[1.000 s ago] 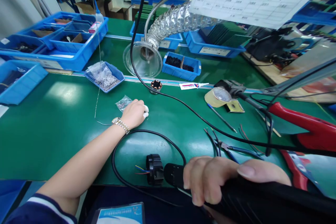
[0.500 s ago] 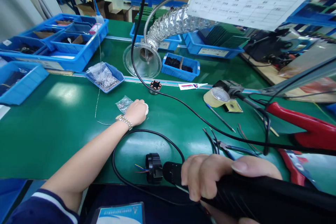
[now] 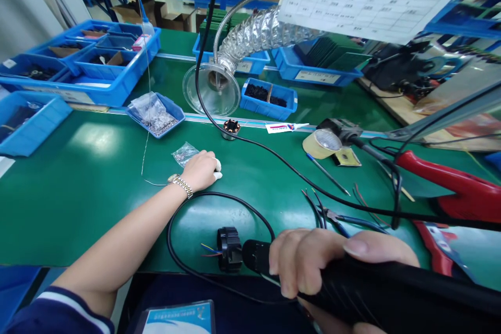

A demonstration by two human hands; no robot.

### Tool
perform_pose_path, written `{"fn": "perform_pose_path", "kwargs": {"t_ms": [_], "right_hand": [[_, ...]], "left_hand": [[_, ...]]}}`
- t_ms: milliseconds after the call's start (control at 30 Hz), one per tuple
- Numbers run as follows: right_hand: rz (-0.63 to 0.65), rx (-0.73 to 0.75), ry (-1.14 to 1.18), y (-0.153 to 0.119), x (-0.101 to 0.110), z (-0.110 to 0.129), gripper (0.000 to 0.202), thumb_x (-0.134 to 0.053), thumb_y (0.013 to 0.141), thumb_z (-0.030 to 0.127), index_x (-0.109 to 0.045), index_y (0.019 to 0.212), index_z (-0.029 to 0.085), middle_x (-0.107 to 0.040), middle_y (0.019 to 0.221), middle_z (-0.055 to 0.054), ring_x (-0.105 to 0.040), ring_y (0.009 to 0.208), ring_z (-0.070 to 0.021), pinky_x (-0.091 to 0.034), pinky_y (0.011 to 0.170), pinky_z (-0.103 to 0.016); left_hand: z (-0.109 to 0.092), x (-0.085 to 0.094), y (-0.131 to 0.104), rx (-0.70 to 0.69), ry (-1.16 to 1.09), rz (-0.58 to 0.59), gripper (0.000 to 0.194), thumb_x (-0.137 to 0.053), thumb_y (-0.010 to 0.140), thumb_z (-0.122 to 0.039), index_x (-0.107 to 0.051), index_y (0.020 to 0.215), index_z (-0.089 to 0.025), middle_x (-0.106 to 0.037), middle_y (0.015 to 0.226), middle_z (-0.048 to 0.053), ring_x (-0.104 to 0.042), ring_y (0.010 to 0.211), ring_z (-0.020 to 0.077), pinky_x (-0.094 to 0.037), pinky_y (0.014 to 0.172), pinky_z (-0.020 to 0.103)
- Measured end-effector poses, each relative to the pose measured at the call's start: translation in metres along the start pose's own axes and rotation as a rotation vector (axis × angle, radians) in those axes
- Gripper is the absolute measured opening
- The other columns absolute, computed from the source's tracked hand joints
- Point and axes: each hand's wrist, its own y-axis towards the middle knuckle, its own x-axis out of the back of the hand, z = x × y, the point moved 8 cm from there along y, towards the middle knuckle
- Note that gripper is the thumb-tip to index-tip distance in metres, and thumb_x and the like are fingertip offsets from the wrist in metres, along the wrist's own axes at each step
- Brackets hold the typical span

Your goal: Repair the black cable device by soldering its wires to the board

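My left hand (image 3: 201,169) rests on the green mat with curled fingers; white coverings show on the fingertips, and whatever they might pinch is hidden. Touching or just behind it lies a small clear plastic bag (image 3: 184,154). My right hand (image 3: 313,258) is wrapped round a thick black handle (image 3: 376,287) at the lower right. Left of that handle's narrow end sits a black round housing (image 3: 229,249) with blue, yellow and red wires. A copper-wound motor part (image 3: 230,128) stands beyond my left hand.
A black cable (image 3: 274,154) crosses the bench and loops near the housing. Pliers (image 3: 336,219), a pen (image 3: 327,174) and a tape roll (image 3: 322,144) lie to the right. Blue bins (image 3: 269,99) and a clear extraction hood (image 3: 212,90) stand behind.
My left hand has shifted slightly left and turned, showing more of the white fingertip coverings. My right hand keeps its grip on the black handle.
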Motion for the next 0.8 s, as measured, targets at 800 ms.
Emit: {"fn": "perform_pose_path", "kwargs": {"t_ms": [800], "right_hand": [[-0.004,0.019,-0.001,-0.002,-0.001,0.000,0.032,-0.063,0.077,0.038,-0.048,0.105,0.034,-0.056,0.065,0.003,-0.057,0.052,-0.0160,-0.050,0.053,-0.035]], "left_hand": [[0.008,0.007,-0.012,0.025,-0.038,-0.043,0.018,-0.052,0.081,-0.023,-0.069,0.076,-0.019,-0.059,0.081,0.005,-0.051,0.080,0.0191,-0.039,0.074,0.029]]}}
